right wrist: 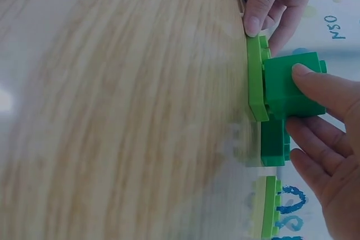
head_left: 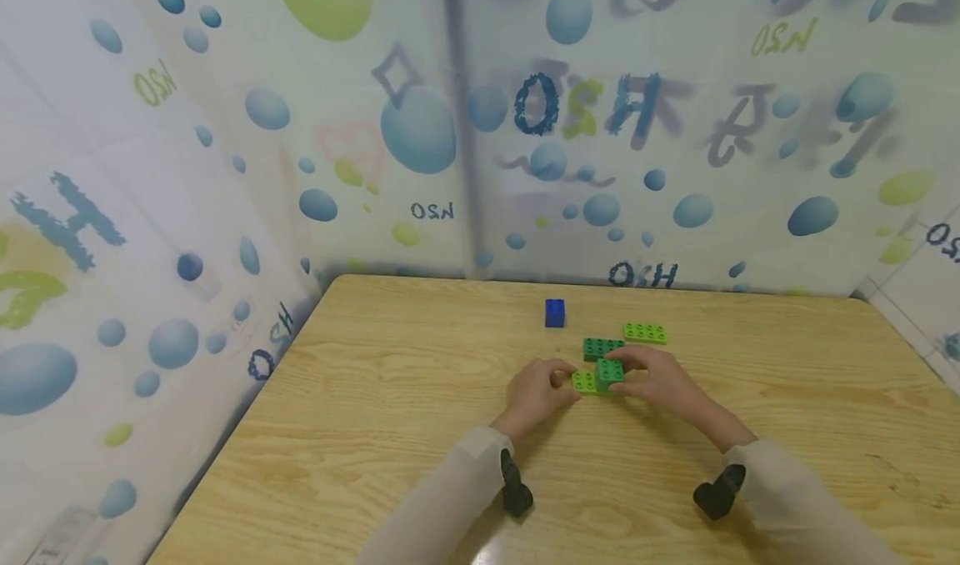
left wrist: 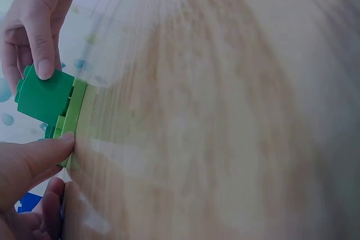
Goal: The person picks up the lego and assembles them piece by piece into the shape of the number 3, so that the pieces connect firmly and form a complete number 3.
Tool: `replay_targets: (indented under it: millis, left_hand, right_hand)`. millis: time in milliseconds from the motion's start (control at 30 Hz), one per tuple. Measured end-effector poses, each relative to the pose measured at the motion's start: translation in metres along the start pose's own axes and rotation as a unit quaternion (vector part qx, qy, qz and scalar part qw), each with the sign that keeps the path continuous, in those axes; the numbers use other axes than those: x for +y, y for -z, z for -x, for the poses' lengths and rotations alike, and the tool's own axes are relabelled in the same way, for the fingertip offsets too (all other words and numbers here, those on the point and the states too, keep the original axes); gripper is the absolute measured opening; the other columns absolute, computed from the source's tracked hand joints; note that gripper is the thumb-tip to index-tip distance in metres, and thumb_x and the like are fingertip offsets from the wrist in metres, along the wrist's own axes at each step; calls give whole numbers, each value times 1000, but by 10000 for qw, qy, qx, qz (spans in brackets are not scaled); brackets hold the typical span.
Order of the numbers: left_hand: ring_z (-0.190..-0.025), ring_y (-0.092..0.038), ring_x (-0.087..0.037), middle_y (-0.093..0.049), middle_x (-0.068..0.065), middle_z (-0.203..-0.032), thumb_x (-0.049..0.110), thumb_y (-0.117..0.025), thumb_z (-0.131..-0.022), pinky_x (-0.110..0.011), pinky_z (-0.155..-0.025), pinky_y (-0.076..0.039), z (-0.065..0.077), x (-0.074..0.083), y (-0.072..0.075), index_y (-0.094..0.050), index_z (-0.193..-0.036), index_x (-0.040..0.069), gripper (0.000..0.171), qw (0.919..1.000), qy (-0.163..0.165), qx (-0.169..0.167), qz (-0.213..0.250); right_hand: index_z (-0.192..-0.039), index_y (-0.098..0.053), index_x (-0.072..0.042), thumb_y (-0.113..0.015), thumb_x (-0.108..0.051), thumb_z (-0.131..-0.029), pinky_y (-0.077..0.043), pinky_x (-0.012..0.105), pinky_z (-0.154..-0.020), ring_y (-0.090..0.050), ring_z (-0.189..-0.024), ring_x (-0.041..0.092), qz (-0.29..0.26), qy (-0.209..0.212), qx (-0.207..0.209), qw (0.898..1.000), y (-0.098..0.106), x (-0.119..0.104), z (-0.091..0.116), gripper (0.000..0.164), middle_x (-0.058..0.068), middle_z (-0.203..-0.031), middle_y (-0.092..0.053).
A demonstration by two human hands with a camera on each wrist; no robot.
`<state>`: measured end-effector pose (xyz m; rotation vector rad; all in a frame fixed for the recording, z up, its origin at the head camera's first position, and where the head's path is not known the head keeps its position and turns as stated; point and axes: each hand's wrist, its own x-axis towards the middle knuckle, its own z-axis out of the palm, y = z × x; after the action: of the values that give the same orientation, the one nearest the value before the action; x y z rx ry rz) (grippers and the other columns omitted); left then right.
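Note:
In the head view my left hand (head_left: 531, 394) pinches one end of a flat light green toy building brick (head_left: 583, 381) between thumb and fingers. My right hand (head_left: 660, 382) grips a taller green building brick (head_left: 610, 372) by its sides, over the right end of the flat one. Seen from the right wrist, the taller brick (right wrist: 292, 85) stands right at the studs of the light green brick (right wrist: 256, 82), covering part of them. The left thumb (left wrist: 48, 153) presses against the flat brick's side in the left wrist view.
Just behind the hands lies a dark green brick (head_left: 600, 348). Another flat light green brick (head_left: 645, 332) lies farther back to the right. A blue brick (head_left: 555, 313) stands toward the rear of the wooden table (head_left: 405, 357), which meets a patterned curtain (head_left: 495, 215).

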<state>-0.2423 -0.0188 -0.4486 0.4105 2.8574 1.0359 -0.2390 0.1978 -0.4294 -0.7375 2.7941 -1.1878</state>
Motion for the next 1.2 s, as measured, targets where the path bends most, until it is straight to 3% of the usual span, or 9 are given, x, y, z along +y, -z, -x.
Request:
replay_targets:
  millis: [700,1033,1200]
  left_hand:
    - [-75,-53,-7,-60,7,-85,29,-75,-76,-23,-60,-38,-2,-1,0,-67,-107,22,33,10000,-41,-54,15]
    - [-73,-51,-5,-58,7,-84,29,-75,-76,-22,-59,-37,-2,-1,-1,-67,-107,22,32,9999,-70,-112,56]
    - [-72,-49,-6,-56,7,-84,29,-75,-77,-22,-60,-36,-1,-1,0,-67,-107,22,33,9999,-95,-95,19]
  right_hand:
    - [-110,-63,-4,-77,-22,-74,-46,46,-81,-61,-91,23,83,-389,-27,9992,2,6,-7,43,6,-100,-65]
    - [-112,-61,-2,-74,-22,-78,-46,47,-79,-61,-89,24,491,-18,158,9987,-3,7,-2,42,7,-99,-65]
    - [-112,-61,-2,-74,-23,-78,-46,48,-79,-61,-89,24,443,-30,133,9989,-2,5,-3,42,7,-100,-65]
